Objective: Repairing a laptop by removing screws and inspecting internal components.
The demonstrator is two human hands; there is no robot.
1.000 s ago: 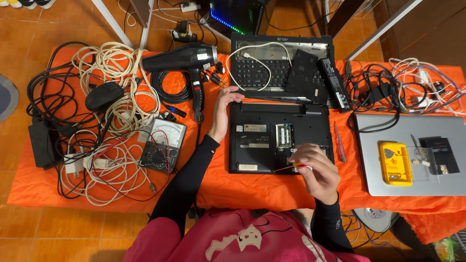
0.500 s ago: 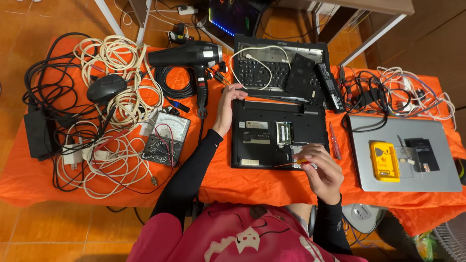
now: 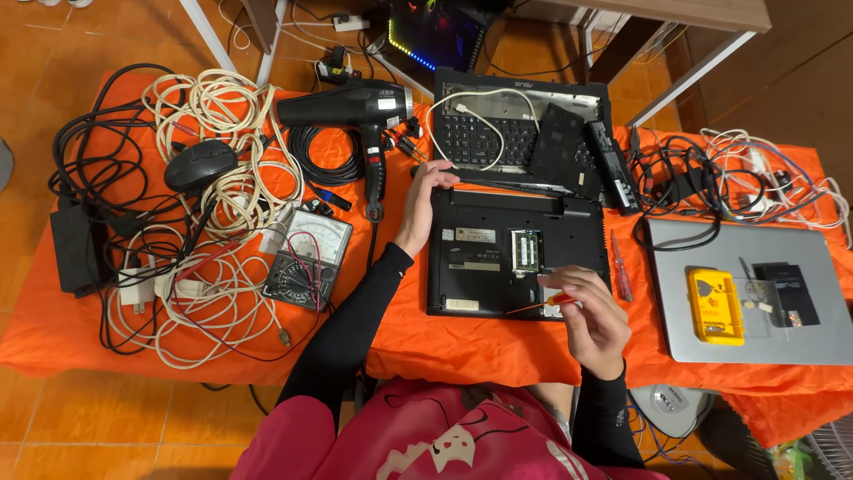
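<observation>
sleeves: long, black, tight | top: pink-red, white print | hands: bare

Table draped in orange cloth [image 3: 462, 342], standing on an orange tiled floor [image 3: 53, 436]. Laid on it were tangled white cables [image 3: 209, 116], black cables [image 3: 98, 160], a black mouse [image 3: 200, 164], a black hair dryer [image 3: 351, 111] and an analogue multimeter [image 3: 308, 260]. Also an upturned black laptop [image 3: 498, 258], a keyboard tray [image 3: 498, 133], a silver laptop [image 3: 755, 289] and a red screwdriver [image 3: 620, 267].
</observation>
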